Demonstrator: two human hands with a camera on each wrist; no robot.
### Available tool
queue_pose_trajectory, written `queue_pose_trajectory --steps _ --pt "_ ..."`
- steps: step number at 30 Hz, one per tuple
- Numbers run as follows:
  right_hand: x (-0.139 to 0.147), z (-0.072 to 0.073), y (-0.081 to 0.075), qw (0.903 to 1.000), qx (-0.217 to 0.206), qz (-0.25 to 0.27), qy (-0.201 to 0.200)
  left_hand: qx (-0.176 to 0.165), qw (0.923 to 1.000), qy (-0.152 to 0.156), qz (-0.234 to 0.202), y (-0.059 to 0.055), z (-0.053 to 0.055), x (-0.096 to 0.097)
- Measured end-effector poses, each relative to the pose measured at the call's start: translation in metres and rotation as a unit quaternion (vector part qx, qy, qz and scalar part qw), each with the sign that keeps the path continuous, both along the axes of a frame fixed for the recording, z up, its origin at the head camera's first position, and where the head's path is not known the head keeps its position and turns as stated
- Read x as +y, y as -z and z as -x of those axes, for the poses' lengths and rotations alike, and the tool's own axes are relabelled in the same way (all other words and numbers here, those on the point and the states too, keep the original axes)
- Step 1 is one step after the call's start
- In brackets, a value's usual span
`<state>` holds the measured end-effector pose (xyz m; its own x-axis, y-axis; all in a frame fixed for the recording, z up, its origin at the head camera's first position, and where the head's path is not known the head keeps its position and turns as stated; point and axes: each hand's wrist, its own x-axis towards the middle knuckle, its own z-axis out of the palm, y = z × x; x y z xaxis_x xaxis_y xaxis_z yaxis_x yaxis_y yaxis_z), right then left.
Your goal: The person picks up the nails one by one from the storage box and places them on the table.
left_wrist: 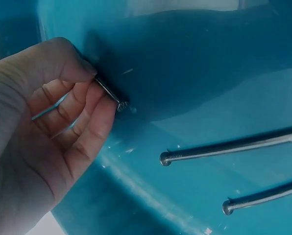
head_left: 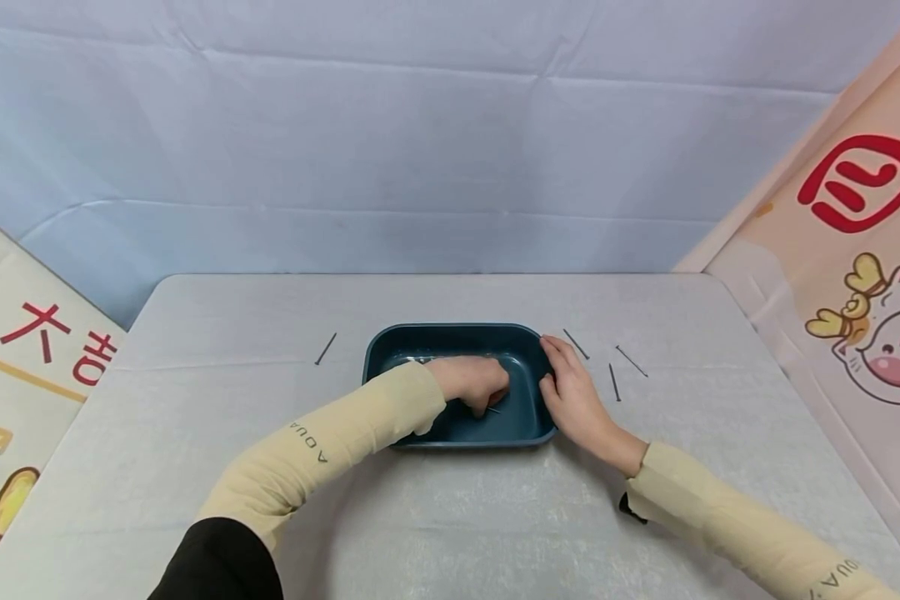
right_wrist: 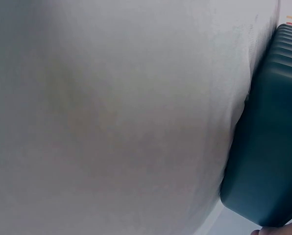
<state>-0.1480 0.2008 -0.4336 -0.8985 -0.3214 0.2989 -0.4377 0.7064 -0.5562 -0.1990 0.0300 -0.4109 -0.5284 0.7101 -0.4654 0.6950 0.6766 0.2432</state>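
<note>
A dark teal rectangular basin [head_left: 521, 421] stands on the table. Inside it, my left hand [head_left: 471, 382] pinches a nail [left_wrist: 108, 91] between thumb and fingers, its head sticking out past the fingertips in the left wrist view. Two more nails, one [left_wrist: 224, 150] above the other [left_wrist: 263, 196], lie on the basin's floor beside that hand. My right hand [head_left: 581, 408] rests against the basin's right rim, its fingers fairly straight and the thumb apart from them. Only a bit of the right hand's fingertips [right_wrist: 283, 230] shows in the right wrist view, touching the basin.
To the right of the basin, three nails lie on the table: one [head_left: 576, 343] near the rim, one [head_left: 632, 361] farther right, one [head_left: 615, 382] closer. A single nail [head_left: 326, 348] lies to the left. A pale cloth backdrop [head_left: 450, 167] hangs behind the table.
</note>
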Motion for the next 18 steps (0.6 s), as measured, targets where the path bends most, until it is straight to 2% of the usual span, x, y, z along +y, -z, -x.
queue_pose_trajectory --steps 7,15,18 --pt "0.0 0.0 0.0 1.0 0.0 -0.001 -0.001 0.004 0.9999 0.001 -0.016 -0.002 0.001 -0.001" --pt "0.0 0.0 0.001 1.0 -0.004 -0.002 0.0 -0.006 0.9994 -0.015 -0.031 -0.012 0.001 -0.003" --pt "0.001 0.0 0.001 1.0 -0.006 -0.003 0.0 -0.002 0.9992 -0.009 -0.038 -0.016 0.001 -0.004"
